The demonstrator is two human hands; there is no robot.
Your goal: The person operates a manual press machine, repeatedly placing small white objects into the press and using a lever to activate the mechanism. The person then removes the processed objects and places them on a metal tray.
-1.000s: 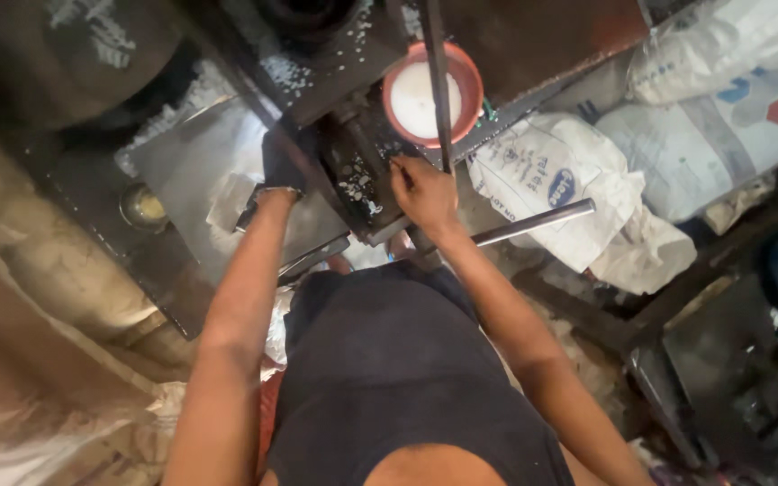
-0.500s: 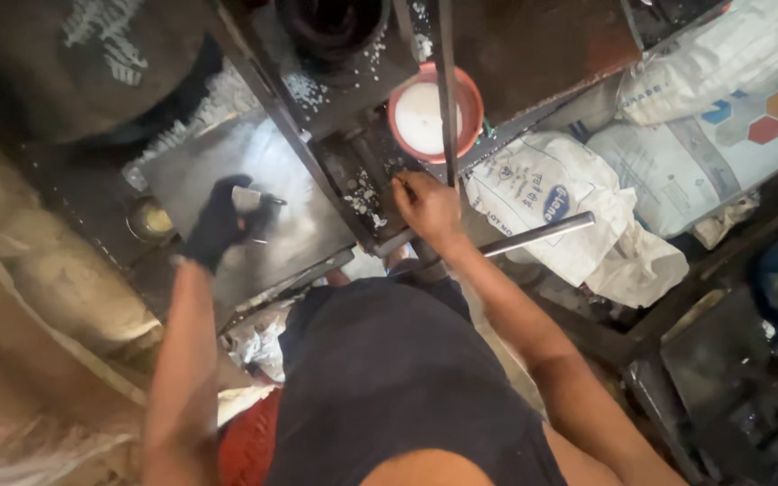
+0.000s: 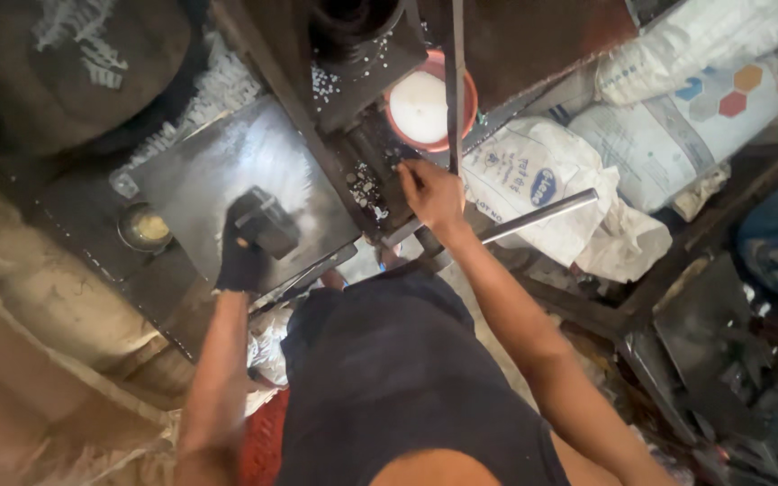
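Observation:
My left hand, in a black glove, grips a dark rectangular block and holds it on a flat steel plate. My bare right hand rests on the dark machine bed, its fingers bent among scattered white pellets. A thin upright metal rod stands just beside it. Whether the fingers hold anything is hidden. A red bowl of white material sits just beyond the right hand.
A round steel lever bar sticks out to the right under my right wrist. White sacks and a printed sack lie at the right. A small round tin sits left of the plate. Dark scrap metal lies at the lower right.
My left hand has swung left from the machine bed onto the steel plate and now grips the dark block. My right hand has stayed by the upright rod.

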